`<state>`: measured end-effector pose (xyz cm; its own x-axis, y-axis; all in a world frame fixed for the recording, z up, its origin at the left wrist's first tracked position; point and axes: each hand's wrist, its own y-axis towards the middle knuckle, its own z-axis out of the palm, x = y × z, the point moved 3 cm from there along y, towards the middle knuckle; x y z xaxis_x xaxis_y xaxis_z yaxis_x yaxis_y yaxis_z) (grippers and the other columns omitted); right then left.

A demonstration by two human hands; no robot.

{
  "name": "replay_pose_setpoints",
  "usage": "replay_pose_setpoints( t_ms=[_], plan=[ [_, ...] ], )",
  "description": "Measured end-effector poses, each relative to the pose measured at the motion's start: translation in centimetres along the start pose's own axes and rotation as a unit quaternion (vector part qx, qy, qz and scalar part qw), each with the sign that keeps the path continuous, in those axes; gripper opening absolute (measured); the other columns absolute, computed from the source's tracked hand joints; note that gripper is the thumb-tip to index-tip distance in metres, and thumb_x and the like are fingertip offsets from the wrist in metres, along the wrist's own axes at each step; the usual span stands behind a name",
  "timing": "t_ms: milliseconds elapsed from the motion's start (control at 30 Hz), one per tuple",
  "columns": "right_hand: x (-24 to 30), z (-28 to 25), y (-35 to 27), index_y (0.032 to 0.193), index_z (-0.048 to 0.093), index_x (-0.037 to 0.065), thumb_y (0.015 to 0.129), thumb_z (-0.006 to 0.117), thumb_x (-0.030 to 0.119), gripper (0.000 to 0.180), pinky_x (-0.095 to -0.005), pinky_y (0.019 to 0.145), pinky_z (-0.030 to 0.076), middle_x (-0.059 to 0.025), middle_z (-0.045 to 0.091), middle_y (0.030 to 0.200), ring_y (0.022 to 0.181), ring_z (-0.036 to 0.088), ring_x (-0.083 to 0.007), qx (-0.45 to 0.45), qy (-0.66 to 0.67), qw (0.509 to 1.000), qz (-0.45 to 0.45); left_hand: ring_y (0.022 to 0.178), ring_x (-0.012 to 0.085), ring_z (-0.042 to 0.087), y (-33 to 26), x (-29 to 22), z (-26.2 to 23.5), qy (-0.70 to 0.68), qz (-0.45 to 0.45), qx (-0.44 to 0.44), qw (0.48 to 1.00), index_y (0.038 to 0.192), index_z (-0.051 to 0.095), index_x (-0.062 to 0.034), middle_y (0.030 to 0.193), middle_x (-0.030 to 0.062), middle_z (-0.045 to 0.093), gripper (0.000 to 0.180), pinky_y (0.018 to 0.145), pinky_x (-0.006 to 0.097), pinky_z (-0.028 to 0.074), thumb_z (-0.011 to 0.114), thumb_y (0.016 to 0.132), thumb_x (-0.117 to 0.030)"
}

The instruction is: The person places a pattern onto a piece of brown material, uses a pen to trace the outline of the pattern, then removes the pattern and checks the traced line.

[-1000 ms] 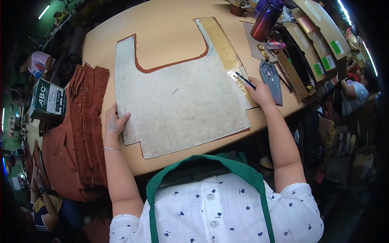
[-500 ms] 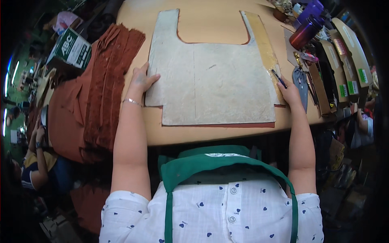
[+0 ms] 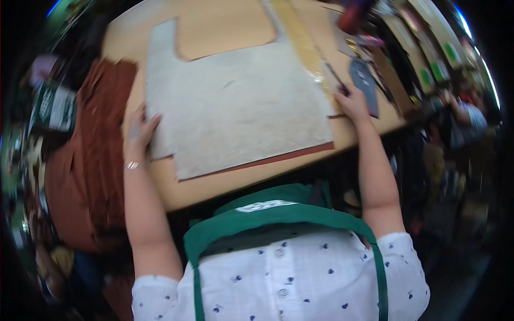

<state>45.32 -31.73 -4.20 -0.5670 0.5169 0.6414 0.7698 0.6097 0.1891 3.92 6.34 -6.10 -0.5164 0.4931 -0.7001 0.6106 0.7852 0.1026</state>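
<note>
A large greyish-white U-shaped template (image 3: pixel 241 107) lies flat on the table, with a yellow taped strip (image 3: pixel 302 45) along its right arm. Reddish-brown material (image 3: pixel 289 159) shows from under its near edge. At the template's left edge rests my left hand (image 3: pixel 140 132), thumb on top and apart from the fingers, which lie along the side. My right hand (image 3: pixel 353 102) is closed around a slim dark pen (image 3: pixel 337 77), beside the template's right edge. The pen's tip is close to the taped strip; motion blur hides whether it touches.
Stacked reddish-brown leather pieces (image 3: pixel 104 144) hang over the table's left side, next to a green-and-white box (image 3: pixel 53 109). On the right lie a blue-grey flat piece (image 3: pixel 364 80), a dark red bottle (image 3: pixel 353 16) and long cardboard boxes (image 3: pixel 401 45). Other people sit at both sides.
The view has turned, so the table and template appear tilted and shifted left. Both hands stay at the template's edges, and the pen remains in my right hand.
</note>
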Motion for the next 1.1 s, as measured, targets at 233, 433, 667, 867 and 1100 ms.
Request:
replay_pose_setpoints(
  t_ms=[233, 433, 667, 867, 1100],
  plan=[
    [-0.1, -1.6, -1.0, 0.085, 0.064, 0.005, 0.068, 0.067, 0.024, 0.026, -0.0277, 0.062, 0.045, -0.0074, 0.054, 0.071, 0.064, 0.054, -0.0166, 0.005, 0.025, 1.0, 0.006, 0.075, 0.0142, 0.044, 0.2, -2.0, 1.0, -0.032, -0.097, 0.013, 0.995, 0.127, 0.044, 0.0015, 0.089, 0.004, 0.043, 0.067, 0.069, 0.025, 0.041, 0.072, 0.071, -0.022],
    [0.9, -1.8, -1.7, 0.068, 0.056, 0.001, 0.066, 0.06, 0.016, 0.016, -0.0339, 0.058, 0.043, -0.0113, 0.051, 0.069, 0.062, 0.051, -0.026, -0.067, -0.015, 0.995, -0.065, 0.077, 0.014, 0.045, 0.6, -3.6, 1.5, -0.051, -0.104, -0.019, 0.993, 0.123, 0.046, 0.0032, 0.092, 0.005, 0.043, 0.063, 0.069, 0.025, 0.041, 0.072, 0.071, -0.021],
    [1.7, -1.1, -1.9, 0.078, 0.057, 0.0, 0.066, 0.059, 0.014, 0.018, -0.0351, 0.064, 0.045, -0.0142, 0.054, 0.074, 0.07, 0.055, -0.0294, -0.069, -0.018, 0.993, -0.092, 0.078, 0.0205, 0.049, -1.6, -2.4, 0.9, 0.07, 0.007, -0.234, 0.97, 0.107, 0.055, 0.0046, 0.088, 0.0121, 0.049, 0.042, 0.071, 0.031, 0.043, 0.065, 0.077, -0.023],
    [-0.5, -3.4, -5.1, 0.083, 0.057, 0.0, 0.067, 0.06, 0.01, 0.019, -0.0337, 0.067, 0.044, -0.0138, 0.053, 0.078, 0.071, 0.053, -0.0265, -0.1, 0.067, 0.993, -0.021, 0.085, 0.0229, 0.048, -5.9, -4.5, 0.8, -0.05, 0.056, -0.106, 0.992, 0.119, 0.046, 0.0036, 0.097, 0.0133, 0.047, 0.052, 0.078, 0.032, 0.042, 0.067, 0.074, -0.014],
    [1.4, -5.4, -8.3, 0.097, 0.059, -0.002, 0.067, 0.069, 0.007, 0.033, -0.0324, 0.075, 0.044, -0.0127, 0.053, 0.088, 0.085, 0.055, -0.0272, 0.041, 0.015, 0.998, -0.055, 0.088, 0.0204, 0.051, -10.5, -6.4, -1.7, 0.045, 0.101, 0.003, 0.994, 0.125, 0.043, 0.0016, 0.097, 0.0113, 0.048, 0.063, 0.08, 0.03, 0.045, 0.069, 0.067, -0.005]
  ],
)
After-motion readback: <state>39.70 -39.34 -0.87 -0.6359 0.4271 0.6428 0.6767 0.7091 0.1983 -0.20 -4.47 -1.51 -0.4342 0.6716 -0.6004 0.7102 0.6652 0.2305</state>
